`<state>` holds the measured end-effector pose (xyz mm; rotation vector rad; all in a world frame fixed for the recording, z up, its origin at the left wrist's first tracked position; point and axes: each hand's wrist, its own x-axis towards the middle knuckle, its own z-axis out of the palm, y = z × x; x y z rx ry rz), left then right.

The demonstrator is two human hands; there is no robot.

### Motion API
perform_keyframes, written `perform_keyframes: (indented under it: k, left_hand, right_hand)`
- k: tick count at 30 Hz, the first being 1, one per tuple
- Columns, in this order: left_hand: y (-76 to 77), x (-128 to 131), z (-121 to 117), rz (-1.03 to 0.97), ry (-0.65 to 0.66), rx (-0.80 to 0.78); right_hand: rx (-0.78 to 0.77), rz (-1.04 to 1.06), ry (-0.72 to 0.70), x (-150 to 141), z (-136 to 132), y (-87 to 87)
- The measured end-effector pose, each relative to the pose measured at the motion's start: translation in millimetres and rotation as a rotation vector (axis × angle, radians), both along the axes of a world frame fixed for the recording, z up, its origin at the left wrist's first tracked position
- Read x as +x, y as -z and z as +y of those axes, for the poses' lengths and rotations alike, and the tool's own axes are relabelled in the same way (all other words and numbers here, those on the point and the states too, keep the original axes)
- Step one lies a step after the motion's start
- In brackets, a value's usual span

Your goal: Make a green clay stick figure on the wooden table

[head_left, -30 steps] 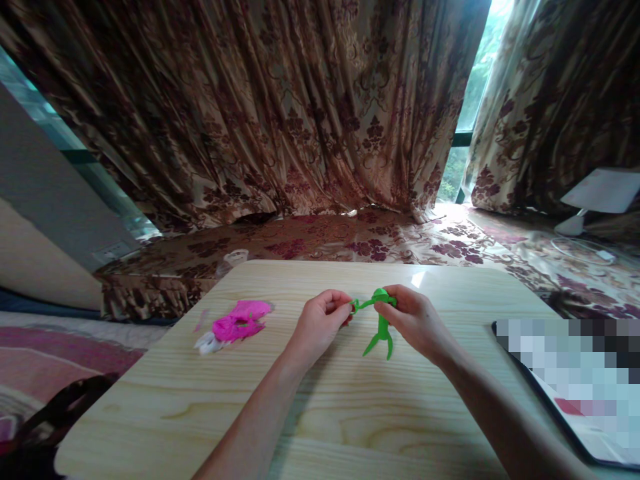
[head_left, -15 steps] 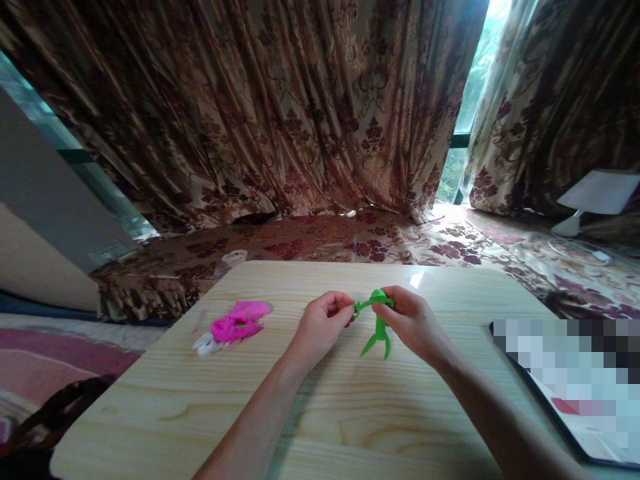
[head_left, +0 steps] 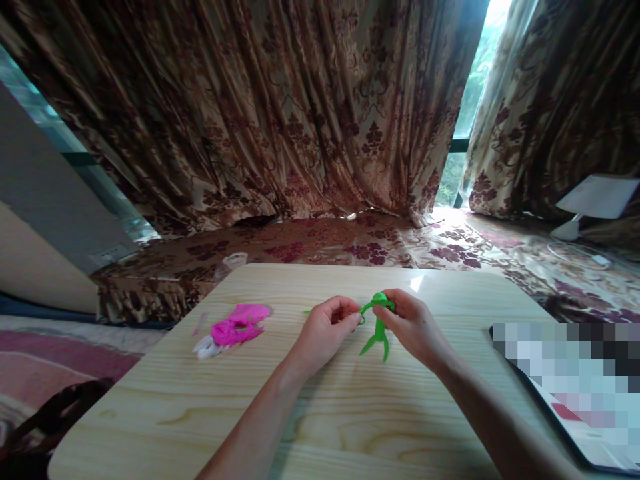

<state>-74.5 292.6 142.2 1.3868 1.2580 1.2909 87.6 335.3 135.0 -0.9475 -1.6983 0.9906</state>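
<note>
A small green figure (head_left: 380, 330) hangs above the table, with a rounded head, a narrow body, thin arms and two spread legs. It looks soft, like modelling clay, though I cannot be sure. My right hand (head_left: 411, 315) is closed around its upper part, thumb in front below the head. With thumb and fingertips together, my left hand (head_left: 333, 328) pinches the end of the thin arm on the left, which bends downward there. Just left of that hand a tiny green bit (head_left: 307, 311) shows on the table.
On the left of the wooden table (head_left: 210, 413) lies a crumpled pink wrapper (head_left: 245, 320) with a white piece (head_left: 206, 347) beside it. A flat, dark-edged item, blurred out (head_left: 575, 393), covers the right side. Behind are a fabric-covered ledge (head_left: 320, 240) and a white lamp (head_left: 597, 197).
My left hand has shifted slightly right and down, closer to the figure. The end of the thin arm now bends lower. A green bit has come into sight left of that hand.
</note>
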Motion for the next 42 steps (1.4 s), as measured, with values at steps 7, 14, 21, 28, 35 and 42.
perform_keyframes:
  k: [7, 14, 21, 28, 35, 42]
  left_hand:
    - [-1.6, -2.2, 0.4, -0.054, 0.004, -0.012]
    - [-2.5, -1.2, -0.2, -0.063, 0.000, -0.010]
    - [-1.5, -1.2, 0.4, -0.063, 0.000, 0.008]
    - [-1.8, -4.2, 0.1, -0.040, -0.007, -0.002]
    - [-6.4, -4.3, -1.4, -0.115, 0.004, -0.011]
    - [-9.9, -4.0, -3.6, -0.199, 0.022, -0.048]
  right_hand:
    - [0.000, -0.015, -0.005, 1.5, 1.2, 0.0]
    - [-0.005, 0.002, -0.022, 1.6, 0.7, -1.1]
    - [-0.013, -0.005, -0.034, 1.9, -0.4, -2.1]
    - [-0.024, -0.002, -0.047, 2.3, -1.0, -3.3]
    - [-0.050, 0.001, -0.078, 2.8, -2.7, -5.0]
    - [-0.057, 0.009, -0.106, 2.0, -4.8, -8.6]
